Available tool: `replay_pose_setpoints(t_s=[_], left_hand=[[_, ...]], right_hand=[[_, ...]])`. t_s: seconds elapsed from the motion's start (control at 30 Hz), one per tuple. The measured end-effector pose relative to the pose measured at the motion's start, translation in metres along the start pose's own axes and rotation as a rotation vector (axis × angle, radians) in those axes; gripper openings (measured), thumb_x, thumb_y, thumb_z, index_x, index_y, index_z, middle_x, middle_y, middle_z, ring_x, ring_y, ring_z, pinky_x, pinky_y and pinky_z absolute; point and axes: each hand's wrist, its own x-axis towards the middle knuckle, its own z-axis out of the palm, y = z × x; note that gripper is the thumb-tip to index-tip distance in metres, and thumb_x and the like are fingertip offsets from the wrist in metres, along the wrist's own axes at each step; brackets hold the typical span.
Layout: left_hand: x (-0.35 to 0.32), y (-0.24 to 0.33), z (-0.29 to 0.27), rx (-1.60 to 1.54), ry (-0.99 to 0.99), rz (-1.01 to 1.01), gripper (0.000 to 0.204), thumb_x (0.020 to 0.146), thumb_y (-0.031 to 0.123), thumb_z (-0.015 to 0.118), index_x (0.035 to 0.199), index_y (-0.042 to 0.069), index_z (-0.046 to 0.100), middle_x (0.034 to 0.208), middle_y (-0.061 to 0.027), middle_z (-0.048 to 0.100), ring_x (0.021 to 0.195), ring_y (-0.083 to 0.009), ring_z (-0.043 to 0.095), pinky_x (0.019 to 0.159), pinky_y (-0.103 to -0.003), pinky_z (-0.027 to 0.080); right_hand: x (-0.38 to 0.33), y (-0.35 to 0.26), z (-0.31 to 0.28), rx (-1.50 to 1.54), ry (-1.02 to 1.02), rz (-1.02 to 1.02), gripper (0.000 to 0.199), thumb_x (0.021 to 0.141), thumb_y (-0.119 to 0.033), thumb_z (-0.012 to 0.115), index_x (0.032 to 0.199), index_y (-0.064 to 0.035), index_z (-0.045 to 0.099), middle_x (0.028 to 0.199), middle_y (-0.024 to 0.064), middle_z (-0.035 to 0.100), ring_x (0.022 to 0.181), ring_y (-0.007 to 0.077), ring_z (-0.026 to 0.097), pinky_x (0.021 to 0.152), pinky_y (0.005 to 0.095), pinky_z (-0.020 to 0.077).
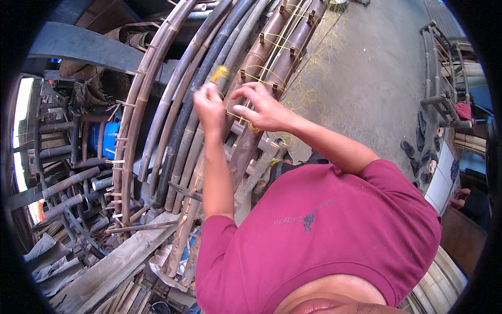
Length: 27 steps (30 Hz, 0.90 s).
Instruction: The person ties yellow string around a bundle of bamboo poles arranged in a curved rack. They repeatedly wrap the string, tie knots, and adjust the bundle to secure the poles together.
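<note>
My left hand (209, 109) is closed around a small tool with a blurred yellow end (220, 74); its exact kind I cannot make out. Just right of it, my right hand (263, 108) spreads its fingers over a pair of brown bamboo poles, one on the left (257, 55) and one on the right (285, 64). Short wooden pegs stick up along both poles. Thin yellow twine runs across and between them, and a small bundle of twine (253, 127) lies under my right palm. Whether my right fingertips touch the pole is unclear.
More long bamboo poles (180, 112) lie close on the left, beside a curved pegged pair (137, 99). Loose yellow twine (314, 97) tangles on the concrete floor (366, 73). Sandals (420, 137) and a bamboo frame (435, 68) are at right; stacked wood (63, 188) fills the left.
</note>
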Motion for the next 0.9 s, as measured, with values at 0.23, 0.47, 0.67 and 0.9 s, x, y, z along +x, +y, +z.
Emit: replay_pose_setpoints(t_s=[0.23, 0.47, 0.67, 0.9], left_hand=[[-0.026, 0.003, -0.033, -0.045, 0.379, 0.126, 0.058, 0.101, 0.023, 0.056, 0.142, -0.014, 0.038, 0.148, -0.0321, 0.036, 0.132, -0.0365, 0.047, 0.111, -0.042, 0.037], [-0.198, 0.001, 0.025, -0.528, 0.262, -0.438, 0.027, 0.103, 0.013, 0.051, 0.125, -0.002, 0.058, 0.104, -0.0076, 0.066, 0.094, -0.0154, 0.063, 0.086, -0.03, 0.053], [-0.337, 0.04, 0.128, -1.225, -0.366, -0.772, 0.025, 0.101, 0.019, 0.056, 0.114, -0.002, 0.061, 0.084, -0.0088, 0.069, 0.075, -0.0165, 0.069, 0.068, -0.028, 0.055], [-0.371, 0.066, 0.133, -0.083, -0.761, -0.189, 0.062, 0.103, 0.04, 0.049, 0.145, -0.002, 0.03, 0.139, -0.0247, 0.046, 0.114, -0.0263, 0.06, 0.095, -0.037, 0.05]], right_hand=[[-0.121, 0.158, 0.045, -0.248, -0.459, 0.597, 0.075, 0.084, -0.039, 0.071, 0.142, -0.0038, 0.04, 0.135, 0.0366, 0.041, 0.124, 0.049, 0.049, 0.108, 0.0443, 0.0414], [-0.126, 0.145, 0.033, 0.549, -0.976, 0.392, 0.032, 0.099, -0.033, 0.057, 0.109, -0.003, 0.057, 0.087, 0.0047, 0.062, 0.079, 0.0176, 0.061, 0.075, 0.0362, 0.0528], [-0.261, 0.134, -0.058, 0.497, -1.662, 0.433, 0.023, 0.1, -0.022, 0.047, 0.092, -0.0041, 0.059, 0.083, 0.0052, 0.061, 0.075, 0.0145, 0.058, 0.07, 0.0321, 0.0503], [-0.242, 0.08, -0.169, 0.731, -1.351, 0.655, 0.019, 0.097, -0.017, 0.046, 0.095, -0.0041, 0.059, 0.074, -0.0013, 0.051, 0.07, 0.0109, 0.052, 0.064, 0.0292, 0.0492]])
